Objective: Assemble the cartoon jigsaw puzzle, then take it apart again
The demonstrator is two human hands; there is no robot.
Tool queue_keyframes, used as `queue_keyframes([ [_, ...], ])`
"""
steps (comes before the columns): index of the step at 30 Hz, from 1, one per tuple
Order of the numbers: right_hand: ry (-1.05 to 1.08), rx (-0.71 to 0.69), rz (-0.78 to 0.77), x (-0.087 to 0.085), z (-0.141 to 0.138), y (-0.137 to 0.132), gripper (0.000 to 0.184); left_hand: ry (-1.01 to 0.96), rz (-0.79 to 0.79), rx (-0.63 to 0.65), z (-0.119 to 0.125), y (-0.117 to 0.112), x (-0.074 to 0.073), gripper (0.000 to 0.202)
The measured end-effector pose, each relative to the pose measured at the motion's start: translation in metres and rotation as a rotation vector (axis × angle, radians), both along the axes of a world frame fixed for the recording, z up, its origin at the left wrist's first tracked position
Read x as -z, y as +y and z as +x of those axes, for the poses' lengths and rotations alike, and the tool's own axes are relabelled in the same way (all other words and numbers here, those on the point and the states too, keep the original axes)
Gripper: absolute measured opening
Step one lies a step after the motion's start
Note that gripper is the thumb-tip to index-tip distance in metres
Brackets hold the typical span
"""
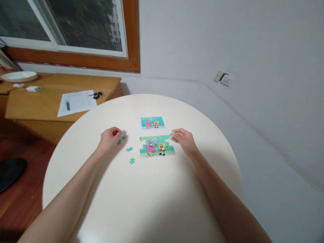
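Note:
My right hand (184,139) pinches a small teal puzzle piece (172,134) at the upper right corner of a jigsaw puzzle (154,148). The puzzle shows pink, pale and yellow cartoon figures on a teal ground, with gaps along its left and right edges. My left hand (110,137) is closed, thumb and fingers curled together, with nothing visible in them. It hovers beside two loose teal pieces (124,137). Another loose piece (129,149) lies left of the puzzle, and a further piece (132,161) sits closer to me. Behind the puzzle is a printed reference picture (153,123).
Everything lies on a round white table (141,202). A wooden desk (60,82) at the back left carries a paper sheet (76,103), keys (96,95) and a white dish (19,76). The white wall has a socket (226,80).

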State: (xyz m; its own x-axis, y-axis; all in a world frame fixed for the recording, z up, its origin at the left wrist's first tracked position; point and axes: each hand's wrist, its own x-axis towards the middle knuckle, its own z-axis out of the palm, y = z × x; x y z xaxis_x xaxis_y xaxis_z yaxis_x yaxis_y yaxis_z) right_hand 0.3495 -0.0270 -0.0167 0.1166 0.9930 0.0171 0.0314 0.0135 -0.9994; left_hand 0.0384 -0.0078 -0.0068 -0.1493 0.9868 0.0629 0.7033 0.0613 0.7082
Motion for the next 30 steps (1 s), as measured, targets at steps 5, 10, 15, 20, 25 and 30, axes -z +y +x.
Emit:
queue_keyframes([
  [5, -0.035, -0.028, -0.006, -0.001, -0.003, -0.001, 0.037, 0.082, 0.038, 0.025, 0.001, 0.001, 0.0, 0.03],
  [10, -0.028, -0.037, -0.006, -0.004, -0.011, -0.004, 0.036, 0.111, 0.121, 0.126, 0.018, -0.009, -0.006, 0.031],
  [15, -0.018, -0.077, -0.009, -0.007, -0.023, -0.011, 0.037, 0.18, 0.242, 0.328, 0.041, -0.023, -0.003, 0.025],
  [20, 0.031, -0.161, -0.046, -0.009, -0.039, -0.019, 0.036, 0.175, 0.323, 0.456, 0.054, -0.032, 0.003, 0.018],
  [25, 0.077, -0.211, -0.06, -0.009, -0.053, -0.025, 0.036, 0.146, 0.381, 0.575, 0.065, -0.042, 0.0, 0.016],
  [30, 0.096, -0.245, -0.055, -0.009, -0.06, -0.029, 0.036, 0.141, 0.438, 0.634, 0.07, -0.048, -0.001, 0.022],
])
